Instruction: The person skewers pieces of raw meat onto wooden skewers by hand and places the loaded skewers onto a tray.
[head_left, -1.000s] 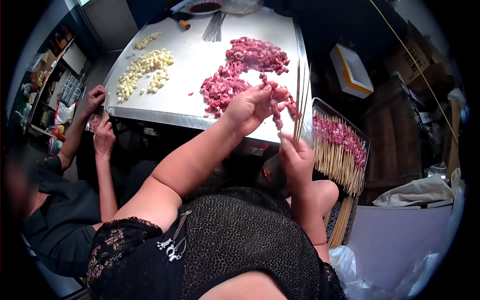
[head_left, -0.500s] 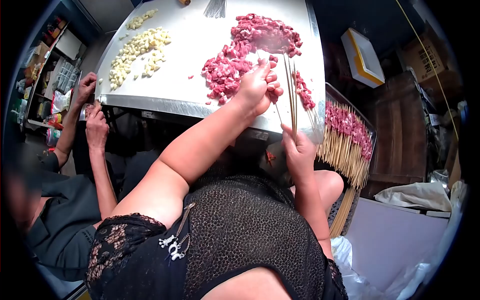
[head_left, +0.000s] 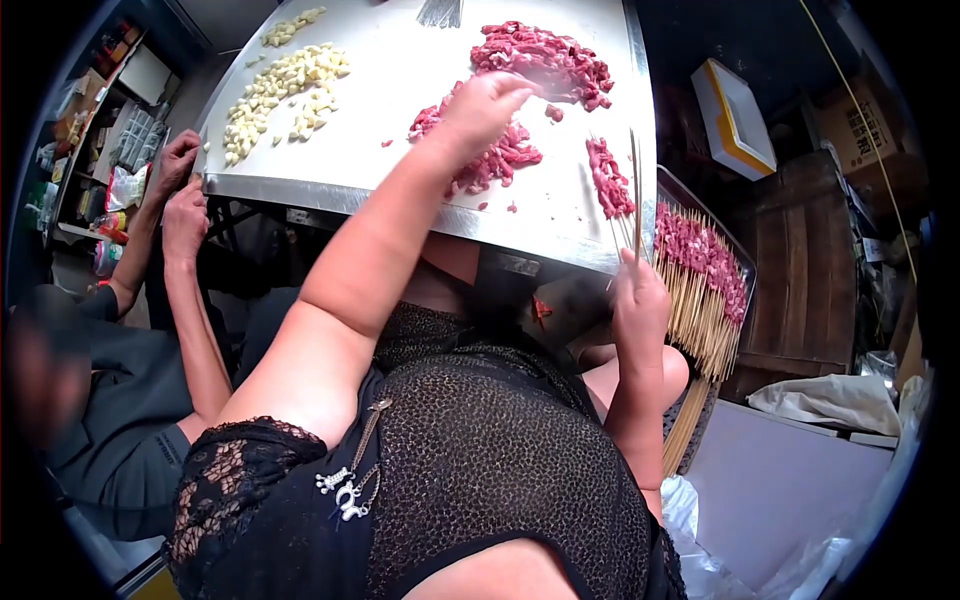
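My left hand (head_left: 490,108) is over the pile of raw meat pieces (head_left: 545,60), between its far and near parts. Its fingers look drawn together but are blurred, and anything in them is hidden. At the table's near right edge my right hand (head_left: 640,292) is closed around thin bamboo skewers (head_left: 636,190), which point up and away from me. Just left of those skewers, threaded meat (head_left: 608,178) lies on the white tabletop (head_left: 370,165), with bare stick ends reaching toward my right hand. A few loose meat bits lie nearby.
Pale chopped pieces (head_left: 290,90) lie at the table's left. Metal skewers (head_left: 440,12) lie at the far edge. A tray of finished meat skewers (head_left: 705,265) stands at right, with bare sticks (head_left: 685,425) below. Another person's hands (head_left: 185,220) are at the left corner.
My left hand has moved away and left, from beside the skewers to the meat pile. My right hand has shifted right with its skewers. More threaded meat is visible on the table.
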